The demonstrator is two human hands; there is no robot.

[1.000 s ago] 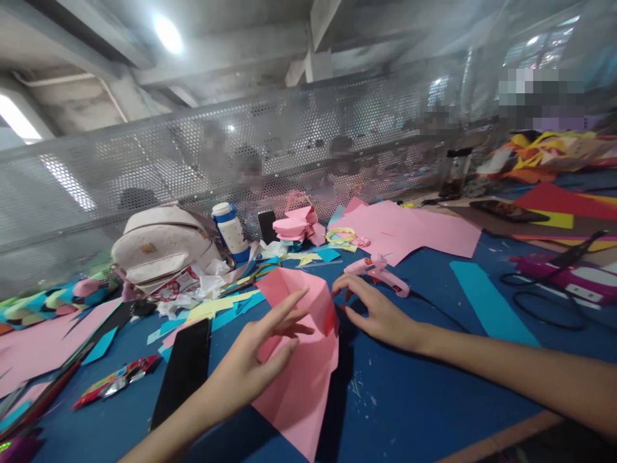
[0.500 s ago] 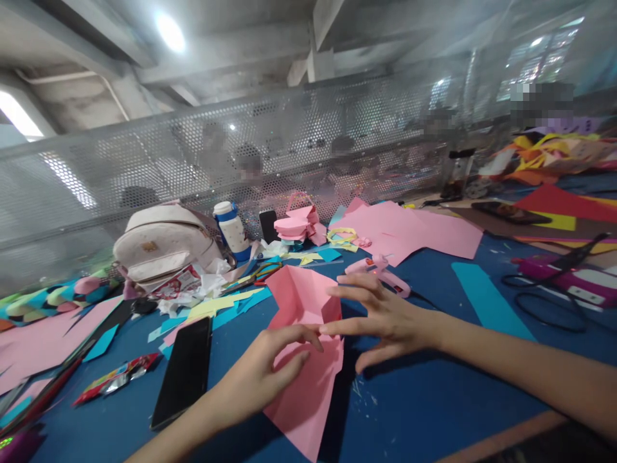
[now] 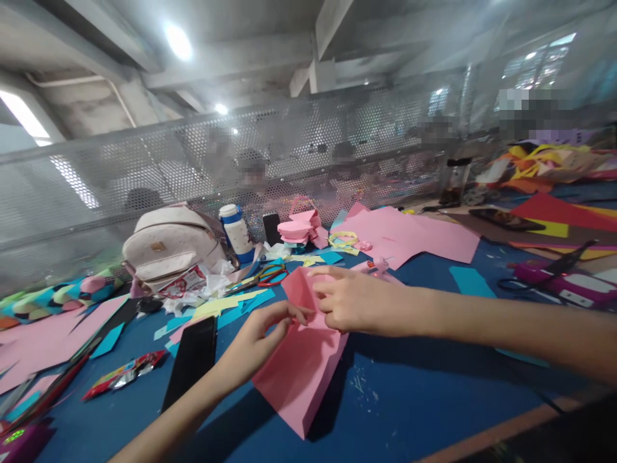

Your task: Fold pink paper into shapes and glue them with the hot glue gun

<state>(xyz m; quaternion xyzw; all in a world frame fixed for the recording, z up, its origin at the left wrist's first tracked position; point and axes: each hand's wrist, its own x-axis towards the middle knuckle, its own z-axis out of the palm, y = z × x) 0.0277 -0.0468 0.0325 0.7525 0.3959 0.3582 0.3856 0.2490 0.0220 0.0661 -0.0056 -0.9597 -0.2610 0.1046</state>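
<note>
A folded sheet of pink paper (image 3: 299,373) stands partly raised in front of me, with creased walls at its far end and a long flap toward me. My left hand (image 3: 272,331) has its fingers curled together at the paper's left side, by the fold. From the right, my right hand (image 3: 349,296) reaches over the far end, its fingers bent onto the walls of the paper; the thumb is hidden. Behind that hand lies a pink glue gun (image 3: 378,267), partly covered by it.
A black phone (image 3: 193,360) and a red snack wrapper (image 3: 125,374) lie to the left. Scissors (image 3: 272,275), paper scraps, a white backpack (image 3: 168,244) and a bottle (image 3: 236,231) stand behind. Pink sheets (image 3: 409,235) and a purple device (image 3: 563,283) are at right. A perforated metal screen (image 3: 299,154) closes the back.
My right hand has moved from spread fingers beside the paper to bent fingers over its far end. The paper has turned slightly, and its near flap has lifted. My left hand has shifted slightly left.
</note>
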